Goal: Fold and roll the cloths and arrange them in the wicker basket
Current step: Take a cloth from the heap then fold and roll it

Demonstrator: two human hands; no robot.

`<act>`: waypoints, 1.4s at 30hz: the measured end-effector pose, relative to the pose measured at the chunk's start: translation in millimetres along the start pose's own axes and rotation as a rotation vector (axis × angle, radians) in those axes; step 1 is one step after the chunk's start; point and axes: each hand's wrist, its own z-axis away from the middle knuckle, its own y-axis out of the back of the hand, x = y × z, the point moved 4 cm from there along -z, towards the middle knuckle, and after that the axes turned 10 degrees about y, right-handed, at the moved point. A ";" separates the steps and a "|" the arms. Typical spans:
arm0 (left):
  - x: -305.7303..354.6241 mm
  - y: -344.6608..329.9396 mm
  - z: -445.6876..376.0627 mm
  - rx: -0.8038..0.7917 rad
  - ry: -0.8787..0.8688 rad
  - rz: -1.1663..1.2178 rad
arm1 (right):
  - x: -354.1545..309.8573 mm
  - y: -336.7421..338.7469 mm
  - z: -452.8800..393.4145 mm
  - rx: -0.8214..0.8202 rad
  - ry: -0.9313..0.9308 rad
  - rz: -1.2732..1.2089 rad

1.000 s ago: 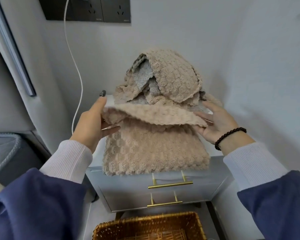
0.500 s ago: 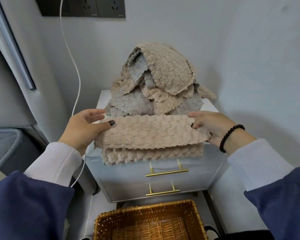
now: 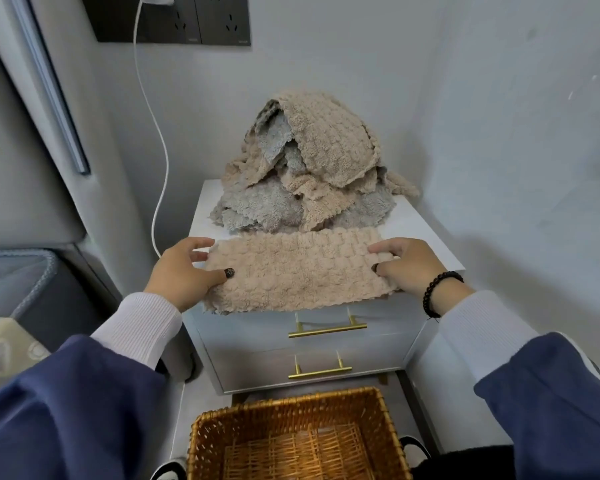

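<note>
My left hand (image 3: 184, 271): grips the left end of the folded cloth (image 3: 291, 271), thumb on top.
My right hand (image 3: 406, 265): fingers curled over its right end.
Cloth: on the nightstand (image 3: 426, 233) front edge, before the pile (image 3: 312, 168).
Basket (image 3: 291, 434): below.

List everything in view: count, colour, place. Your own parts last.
folded cloth: one, beige, front edge of nightstand
cloth pile: several, beige and grey, heaped behind it
nightstand: one, white, two gold handles
wicker basket: one, brown, floor below, nothing visible inside
cable: one, white, from wall socket panel
bracelet: one, black beads, right wrist
left hand: grips cloth's left end
right hand: grips cloth's right end
</note>
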 end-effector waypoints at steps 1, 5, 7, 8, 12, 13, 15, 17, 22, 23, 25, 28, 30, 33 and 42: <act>-0.6 0.5 0.6 0.001 -0.005 -0.012 | 0.6 0.6 0.4 -0.004 0.022 0.055; -1.9 0.4 0.3 -0.040 -0.025 -0.059 | 2.8 1.8 3.3 -0.029 0.059 0.229; -2.8 -0.5 -1.4 -0.076 -0.035 -0.077 | 3.3 1.7 3.3 -0.036 0.070 0.239; -3.7 -0.6 -2.4 -0.086 -0.030 -0.070 | 3.5 2.0 2.5 -0.035 0.073 0.235; -6.0 -0.6 -5.8 -0.023 0.005 -0.023 | 5.3 4.4 -3.9 0.036 0.042 0.140; -6.0 -1.1 -6.7 0.001 0.012 -0.019 | 6.3 4.5 -5.8 0.062 0.024 0.111; -7.3 -2.2 -9.3 0.034 0.049 -0.009 | 7.8 4.8 -9.4 0.109 -0.031 0.077; -8.8 -3.8 -13.3 0.050 0.108 -0.027 | 9.2 4.5 -12.9 0.118 -0.088 0.074; -6.8 -10.0 -17.2 -0.045 0.215 -0.033 | 3.0 1.9 -13.4 0.033 -0.212 -0.006; -5.3 -10.6 -16.2 -0.055 0.221 -0.036 | 2.3 1.7 -13.8 0.008 -0.231 -0.006; 0.1 -11.1 -12.9 -0.046 0.197 -0.023 | -3.4 0.6 -11.7 -0.044 -0.237 0.007; 10.0 -8.6 -8.9 0.050 0.085 0.040 | -9.2 3.4 -14.6 0.058 -0.178 -0.106; 15.7 -1.6 -5.0 0.148 0.022 0.124 | -12.2 6.0 -16.1 0.162 -0.163 -0.229; 17.8 10.3 -1.9 0.310 -0.038 0.193 | -11.2 3.7 -22.1 0.239 -0.148 -0.341; 5.0 -4.7 -6.8 0.166 0.055 0.144 | -5.6 -15.6 -31.7 0.341 -0.072 -0.191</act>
